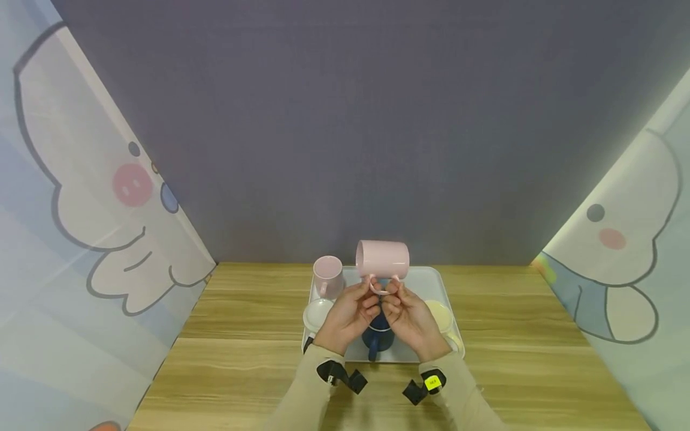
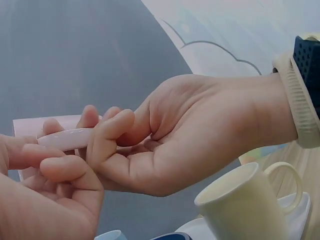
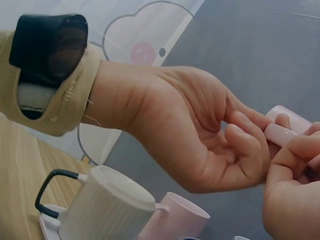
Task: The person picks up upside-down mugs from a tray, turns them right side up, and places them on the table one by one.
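A pink mug [image 1: 383,258] is held up on its side above the tray, its handle toward me. My left hand [image 1: 347,317] pinches the left part of the handle. Its right part is pinched by my right hand [image 1: 412,318]. Both hands' other fingers are curled, and the fingertips sit close together. In the left wrist view the handle [image 2: 67,138] shows between the hands. The right wrist view has the mug body [image 3: 290,117] mostly hidden behind the fingers.
On the wooden table lies a white tray [image 1: 431,276]. A second pink mug [image 1: 327,274], a white mug [image 1: 317,313] with a dark handle, a dark blue mug [image 1: 378,340] and a yellow mug [image 1: 439,316] stand on it. A light blue rim [image 2: 111,235] shows low in the left wrist view.
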Demonstrator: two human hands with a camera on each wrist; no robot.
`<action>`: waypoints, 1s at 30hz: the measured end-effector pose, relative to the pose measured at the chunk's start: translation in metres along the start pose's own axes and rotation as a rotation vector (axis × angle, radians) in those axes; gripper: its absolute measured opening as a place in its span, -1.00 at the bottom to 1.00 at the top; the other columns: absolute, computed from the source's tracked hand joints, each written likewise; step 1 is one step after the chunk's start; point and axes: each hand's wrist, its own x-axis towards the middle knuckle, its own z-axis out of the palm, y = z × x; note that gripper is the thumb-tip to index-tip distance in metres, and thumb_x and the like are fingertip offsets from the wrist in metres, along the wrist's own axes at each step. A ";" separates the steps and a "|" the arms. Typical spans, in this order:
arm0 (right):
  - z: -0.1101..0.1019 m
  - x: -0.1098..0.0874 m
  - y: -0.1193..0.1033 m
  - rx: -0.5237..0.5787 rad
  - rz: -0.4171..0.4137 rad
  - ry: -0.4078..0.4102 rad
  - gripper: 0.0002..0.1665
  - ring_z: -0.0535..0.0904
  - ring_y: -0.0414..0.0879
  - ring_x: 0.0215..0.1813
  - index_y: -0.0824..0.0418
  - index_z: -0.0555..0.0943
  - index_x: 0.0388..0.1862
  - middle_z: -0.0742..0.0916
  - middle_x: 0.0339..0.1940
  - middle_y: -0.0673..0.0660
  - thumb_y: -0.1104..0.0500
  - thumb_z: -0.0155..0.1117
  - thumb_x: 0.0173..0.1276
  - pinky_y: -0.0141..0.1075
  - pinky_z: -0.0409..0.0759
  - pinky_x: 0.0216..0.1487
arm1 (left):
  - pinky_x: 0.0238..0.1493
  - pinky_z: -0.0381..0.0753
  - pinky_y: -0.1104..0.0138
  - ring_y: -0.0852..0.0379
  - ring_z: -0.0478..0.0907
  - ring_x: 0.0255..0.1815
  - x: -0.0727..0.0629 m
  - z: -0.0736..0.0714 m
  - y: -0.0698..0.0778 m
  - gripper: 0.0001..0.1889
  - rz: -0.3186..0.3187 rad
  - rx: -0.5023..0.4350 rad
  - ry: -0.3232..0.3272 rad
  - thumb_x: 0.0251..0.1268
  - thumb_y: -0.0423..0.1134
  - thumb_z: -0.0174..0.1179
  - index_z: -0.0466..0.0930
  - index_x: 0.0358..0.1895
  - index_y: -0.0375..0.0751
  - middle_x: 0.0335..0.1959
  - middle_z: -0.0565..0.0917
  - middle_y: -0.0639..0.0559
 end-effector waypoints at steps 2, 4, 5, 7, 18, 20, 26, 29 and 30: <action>0.000 -0.001 -0.002 -0.039 0.017 0.012 -0.35 0.55 -0.25 -0.22 0.22 0.51 0.02 0.68 -0.10 0.03 0.11 -0.68 0.70 -0.52 0.44 -0.19 | -0.52 0.18 0.53 0.38 0.19 -0.59 -0.001 0.001 0.000 -0.68 0.014 0.022 -0.001 0.69 -0.13 -0.19 0.55 -0.21 -0.06 -0.37 0.57 0.21; 0.002 -0.003 -0.005 -0.120 0.038 0.056 -0.36 0.54 -0.28 -0.21 0.20 0.54 0.03 0.69 -0.07 0.01 0.12 -0.62 0.72 -0.52 0.47 -0.16 | -0.52 0.17 0.53 0.37 0.17 -0.60 -0.001 0.002 0.000 -0.69 0.033 0.052 -0.006 0.69 -0.14 -0.19 0.54 -0.22 -0.06 -0.38 0.56 0.21; 0.003 -0.003 -0.006 -0.182 0.049 0.097 -0.39 0.52 -0.29 -0.22 0.18 0.57 0.03 0.69 -0.06 -0.01 0.12 -0.56 0.73 -0.52 0.47 -0.16 | -0.52 0.17 0.53 0.37 0.17 -0.60 -0.001 0.002 0.001 -0.69 0.043 0.068 -0.006 0.69 -0.14 -0.19 0.54 -0.23 -0.06 -0.39 0.56 0.21; 0.006 -0.005 -0.010 -0.363 0.080 0.210 -0.48 0.49 -0.30 -0.22 0.11 0.61 0.02 0.67 -0.10 -0.06 0.11 -0.39 0.74 -0.52 0.47 -0.18 | -0.51 0.17 0.53 0.37 0.18 -0.59 -0.002 0.003 0.002 -0.70 0.063 0.094 -0.007 0.69 -0.14 -0.17 0.54 -0.23 -0.05 -0.39 0.55 0.22; 0.014 -0.029 -0.061 -1.321 0.122 0.579 -0.79 0.54 -0.24 -0.33 0.13 0.62 -0.07 0.69 -0.22 -0.11 0.09 0.06 0.64 -0.44 0.47 -0.34 | -0.37 0.30 0.46 0.32 0.27 -0.52 -0.013 -0.008 0.026 -0.75 0.230 0.407 0.105 0.64 -0.16 -0.03 0.51 -0.32 -0.07 -0.41 0.45 0.18; 0.013 -0.038 -0.075 -1.370 0.101 0.578 -0.79 0.54 -0.27 -0.35 0.14 0.60 -0.09 0.69 -0.26 -0.14 0.11 0.04 0.66 -0.45 0.46 -0.37 | -0.31 0.38 0.45 0.30 0.38 -0.43 -0.015 -0.012 0.034 -0.73 0.272 0.483 0.161 0.64 -0.19 -0.02 0.52 -0.34 -0.06 -0.41 0.48 0.18; 0.005 -0.061 -0.110 -1.458 0.132 0.580 -0.78 0.51 -0.25 -0.37 0.14 0.58 -0.06 0.68 -0.27 -0.13 0.10 -0.01 0.68 -0.42 0.43 -0.41 | -0.20 0.54 0.42 0.22 0.49 -0.29 -0.023 -0.023 0.056 -0.68 0.372 0.622 0.278 0.65 -0.29 -0.04 0.48 -0.42 -0.11 -0.38 0.51 0.15; -0.007 -0.069 -0.122 -1.506 0.152 0.642 -0.72 0.51 -0.22 -0.36 0.28 0.56 0.00 0.66 -0.28 -0.07 0.11 -0.01 0.68 -0.39 0.45 -0.39 | -0.20 0.56 0.41 0.20 0.48 -0.30 -0.028 -0.030 0.065 -0.70 0.393 0.681 0.326 0.65 -0.25 -0.04 0.49 -0.37 -0.18 -0.41 0.50 0.14; -0.012 -0.071 -0.125 -1.526 0.167 0.667 -0.69 0.51 -0.21 -0.35 0.33 0.54 0.04 0.66 -0.27 -0.05 0.10 -0.02 0.68 -0.37 0.47 -0.37 | -0.21 0.56 0.41 0.19 0.49 -0.31 -0.029 -0.033 0.068 -0.71 0.399 0.696 0.343 0.65 -0.24 -0.03 0.50 -0.35 -0.21 -0.42 0.50 0.14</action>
